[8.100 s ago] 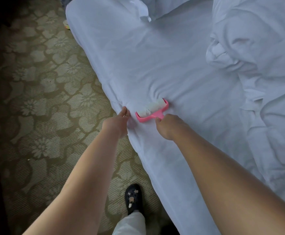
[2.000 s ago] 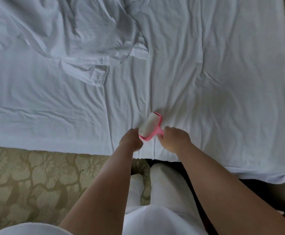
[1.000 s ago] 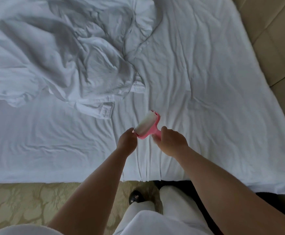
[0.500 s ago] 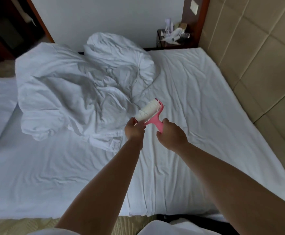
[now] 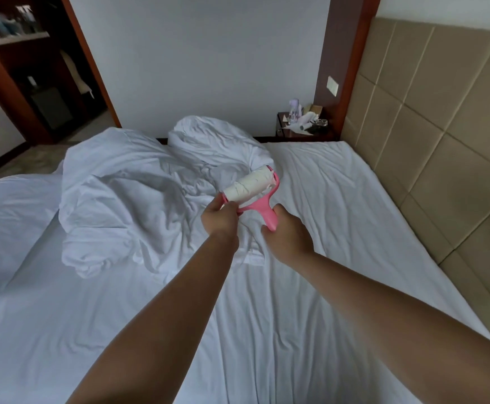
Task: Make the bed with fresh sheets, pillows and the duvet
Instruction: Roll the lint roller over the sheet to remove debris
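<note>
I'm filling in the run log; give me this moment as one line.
right hand: grips lint roller handle | left hand: pinches roll end | duvet: crumpled on sheet

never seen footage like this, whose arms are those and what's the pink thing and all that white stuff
There is no machine here. A camera worn on a person's head looks forward and down, so the two bare arms are that person's own. The right hand grips the handle of a pink plastic lint roller with a white sticky roll; the left hand pinches the roll's near end. Below lies a bed with a white fitted sheet, and a crumpled white duvet is heaped on it.
</note>
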Demonstrator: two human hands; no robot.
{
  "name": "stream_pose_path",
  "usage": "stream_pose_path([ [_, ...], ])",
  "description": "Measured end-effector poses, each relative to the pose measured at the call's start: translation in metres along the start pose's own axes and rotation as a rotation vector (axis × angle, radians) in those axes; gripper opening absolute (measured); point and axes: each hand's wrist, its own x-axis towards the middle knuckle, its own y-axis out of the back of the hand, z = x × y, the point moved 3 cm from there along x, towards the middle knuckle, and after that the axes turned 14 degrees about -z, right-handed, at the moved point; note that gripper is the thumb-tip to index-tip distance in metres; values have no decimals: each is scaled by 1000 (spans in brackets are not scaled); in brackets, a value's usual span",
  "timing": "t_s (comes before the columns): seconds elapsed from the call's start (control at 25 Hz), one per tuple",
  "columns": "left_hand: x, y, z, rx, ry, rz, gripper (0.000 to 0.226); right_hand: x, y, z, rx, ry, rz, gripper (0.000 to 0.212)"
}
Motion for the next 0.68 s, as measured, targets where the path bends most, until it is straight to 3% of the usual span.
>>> stream_pose_path([
  [0.68,5,2,44,173,-67,-154,43,-3,5,-32,583,-79,-6,24],
])
